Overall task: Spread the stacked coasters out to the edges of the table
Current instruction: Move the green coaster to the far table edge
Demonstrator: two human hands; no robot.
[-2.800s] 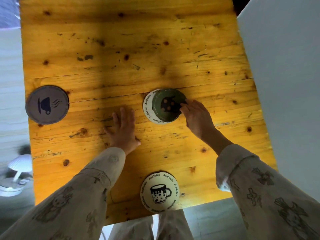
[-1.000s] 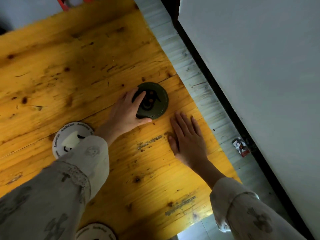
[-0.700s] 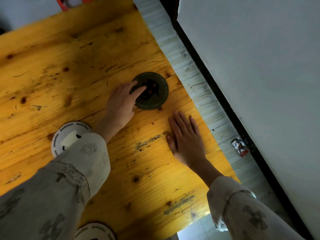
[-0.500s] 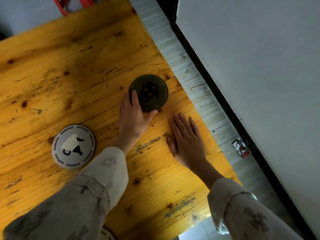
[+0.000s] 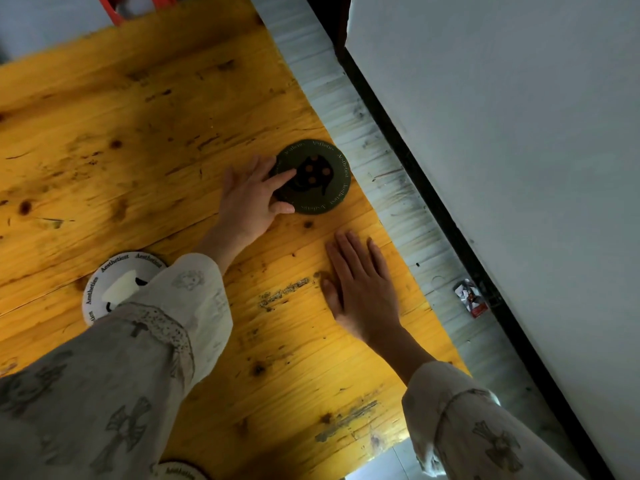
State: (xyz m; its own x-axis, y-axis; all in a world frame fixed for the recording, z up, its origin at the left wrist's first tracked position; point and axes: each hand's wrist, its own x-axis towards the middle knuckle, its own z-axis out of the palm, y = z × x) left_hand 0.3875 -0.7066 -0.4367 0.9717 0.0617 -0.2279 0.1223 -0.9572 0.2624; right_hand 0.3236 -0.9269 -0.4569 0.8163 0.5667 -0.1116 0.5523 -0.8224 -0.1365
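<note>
A dark green round coaster (image 5: 320, 192) lies flat on the yellow wooden table (image 5: 138, 150), close to its right edge. My left hand (image 5: 251, 199) reaches across to it, fingers on its top left part and thumb against its near rim. My right hand (image 5: 360, 289) rests palm down on the wood just below the coaster, fingers spread, holding nothing. A white coaster with black lettering (image 5: 110, 289) lies further left, half hidden under my left sleeve. The rim of another white coaster (image 5: 176, 474) peeks in at the bottom edge.
The table's right edge runs diagonally beside a pale floor strip (image 5: 388, 168). A white wall (image 5: 519, 168) rises beyond a dark gap. A small red and white wrapper (image 5: 471, 297) lies on the floor. Red chair legs (image 5: 138, 8) stand past the far edge.
My left hand's fingers have moved back onto the green coaster, which sits slightly nearer the right edge. My right hand has stayed flat in place. My sleeve now covers part of the white coaster.
</note>
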